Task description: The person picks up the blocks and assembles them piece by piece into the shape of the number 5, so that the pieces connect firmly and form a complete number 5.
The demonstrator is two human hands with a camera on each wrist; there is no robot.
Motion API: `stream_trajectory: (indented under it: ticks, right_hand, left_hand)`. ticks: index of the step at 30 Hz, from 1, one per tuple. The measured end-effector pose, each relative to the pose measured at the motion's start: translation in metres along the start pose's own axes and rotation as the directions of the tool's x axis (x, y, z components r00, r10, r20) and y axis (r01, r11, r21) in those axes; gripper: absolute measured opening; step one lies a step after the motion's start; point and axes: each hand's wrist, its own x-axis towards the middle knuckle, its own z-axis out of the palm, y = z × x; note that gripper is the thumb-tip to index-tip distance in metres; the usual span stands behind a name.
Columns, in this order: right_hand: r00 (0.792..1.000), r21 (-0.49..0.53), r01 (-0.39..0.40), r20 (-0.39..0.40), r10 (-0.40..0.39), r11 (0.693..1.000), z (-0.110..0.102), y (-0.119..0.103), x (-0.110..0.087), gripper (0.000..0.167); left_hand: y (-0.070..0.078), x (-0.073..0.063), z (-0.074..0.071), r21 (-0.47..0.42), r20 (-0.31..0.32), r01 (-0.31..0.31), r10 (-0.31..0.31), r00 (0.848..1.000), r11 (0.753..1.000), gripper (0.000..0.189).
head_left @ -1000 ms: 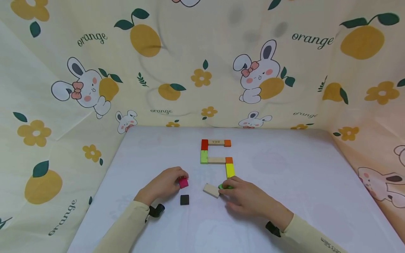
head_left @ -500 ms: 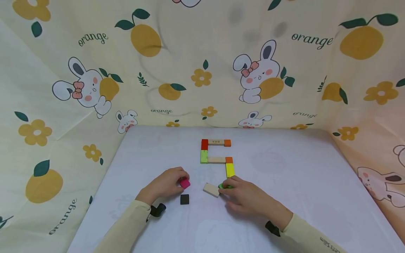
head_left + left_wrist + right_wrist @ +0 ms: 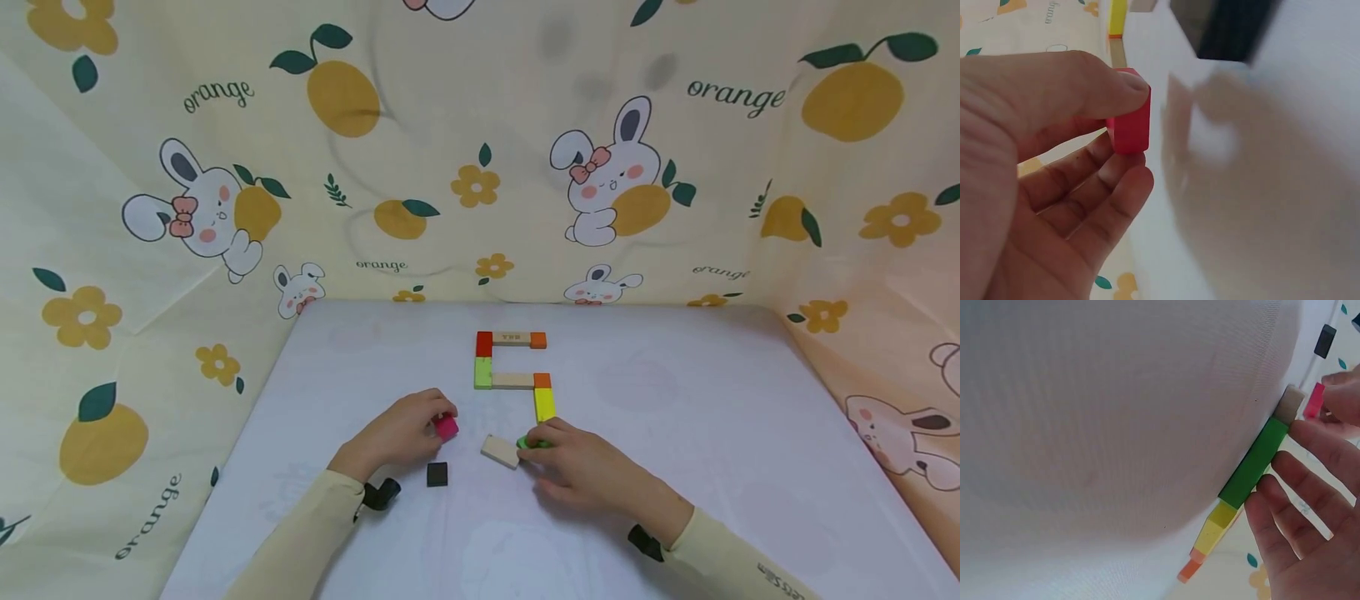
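My left hand pinches a pink block low over the table, left of the other loose pieces. In the left wrist view the thumb lies across this block, with fingers behind it. My right hand covers most of a green block near the lower end of a yellow block. The right wrist view shows the fingers fairly straight, their tips along one side of the green block. A plain wooden block lies slanted just left of the green one.
A black block lies below the left hand. Farther back, red, lime-green, plain wooden and orange blocks lie end to end in a bent line on the white table. A printed cloth hangs behind.
My left hand has moved a little to the right and slightly farther back, carrying the pink block. The right hand stays at the green block.
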Motion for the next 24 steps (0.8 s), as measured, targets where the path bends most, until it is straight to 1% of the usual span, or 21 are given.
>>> stream_trajectory:
  ticks: [4, 11, 18, 24]
  right_hand:
    - [1.000, -0.002, -0.010, 0.007, 0.010, 1.000, 0.000, 0.000, 0.000, 0.042]
    - [0.999, -0.007, 0.016, -0.041, -0.016, 1.000, 0.002, 0.000, -0.001, 0.040]
    - [0.995, -0.025, 0.051, -0.083, -0.053, 0.998, 0.003, 0.001, -0.001, 0.041]
    - [0.996, -0.024, 0.045, -0.071, -0.047, 0.999, 0.004, 0.002, -0.001, 0.041]
  left_hand:
    - [0.009, 0.006, -0.002, 0.001, 0.003, -0.022, 0.022, 1.000, 1.000, 0.038]
    - [0.022, 0.018, 0.001, 0.000, 0.031, -0.061, 0.061, 0.998, 0.998, 0.038]
    - [0.029, 0.029, 0.011, 0.038, 0.053, -0.083, 0.081, 0.995, 0.996, 0.037]
    - [0.032, 0.032, 0.015, 0.057, 0.050, -0.092, 0.090, 0.995, 0.994, 0.037]
